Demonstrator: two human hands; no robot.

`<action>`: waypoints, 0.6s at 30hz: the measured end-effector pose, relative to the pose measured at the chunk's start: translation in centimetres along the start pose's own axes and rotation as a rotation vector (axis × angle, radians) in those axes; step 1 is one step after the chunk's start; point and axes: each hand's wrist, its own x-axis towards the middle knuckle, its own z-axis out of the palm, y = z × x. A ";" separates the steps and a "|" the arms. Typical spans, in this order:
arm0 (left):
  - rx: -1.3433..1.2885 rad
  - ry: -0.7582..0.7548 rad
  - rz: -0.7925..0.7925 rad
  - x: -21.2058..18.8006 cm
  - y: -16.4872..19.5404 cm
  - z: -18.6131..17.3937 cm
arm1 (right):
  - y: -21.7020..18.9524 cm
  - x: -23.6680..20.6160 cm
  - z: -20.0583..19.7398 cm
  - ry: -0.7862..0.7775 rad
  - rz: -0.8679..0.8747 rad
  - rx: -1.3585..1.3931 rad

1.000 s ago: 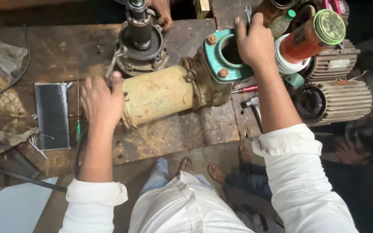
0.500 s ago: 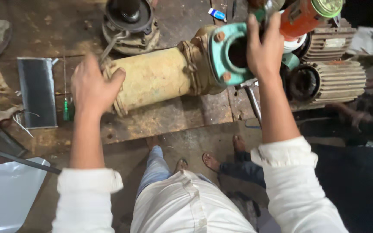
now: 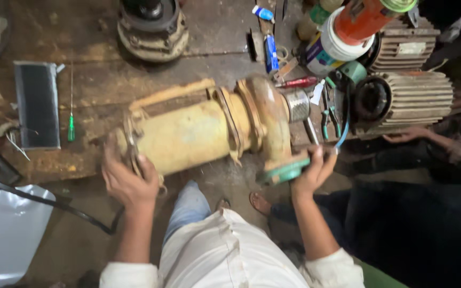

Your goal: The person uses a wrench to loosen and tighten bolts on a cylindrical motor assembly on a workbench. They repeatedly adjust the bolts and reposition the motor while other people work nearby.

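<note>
A rusty yellow water pump lies across the worn wooden workbench, rolled so that its teal flange points toward me over the bench edge. My left hand grips the pump's left end by the rear cover. My right hand holds the teal flange from below on the right. White sleeves cover both my arms.
A round pump part stands at the back. A dark flat panel and a green screwdriver lie left. Finned motor housings, an orange-and-white can and hand tools crowd the right. Another person's hand rests there.
The pump has been turned toward me: the teal flange swung from facing up at the back down to the bench's front edge. Both hands moved nearer to me with it.
</note>
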 end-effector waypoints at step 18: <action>-0.285 -0.006 0.022 5.4 -5.7 7.0 | 3.0 -2.7 3.1 -0.199 -0.116 0.057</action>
